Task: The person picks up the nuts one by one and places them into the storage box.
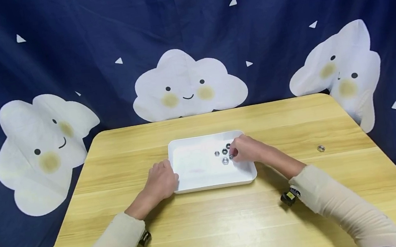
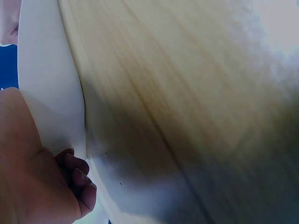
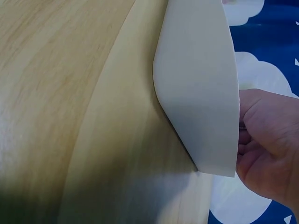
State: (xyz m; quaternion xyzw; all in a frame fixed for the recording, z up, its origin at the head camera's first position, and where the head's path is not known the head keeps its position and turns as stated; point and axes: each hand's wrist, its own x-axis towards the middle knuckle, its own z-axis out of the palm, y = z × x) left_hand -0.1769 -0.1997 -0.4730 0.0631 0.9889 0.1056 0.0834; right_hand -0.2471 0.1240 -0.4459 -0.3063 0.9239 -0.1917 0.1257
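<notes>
Left hand (image 1: 161, 182) grip steadies tray (image 1: 195, 187); right hand (image 1: 248, 149) grip pinches a nut (image 1: 231, 156).

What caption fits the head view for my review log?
Right hand reaches among metal nuts in a white tray, left hand at its edge; one nut lies apart.

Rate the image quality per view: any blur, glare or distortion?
Head view: sharp, evenly lit, wide-angle bowing at the table edges, mild glare on the wood. Left wrist: soft, streaked wood grain, dark shadow beside the white tray. Right wrist: soft close-up, tray wall fills the frame.
</notes>
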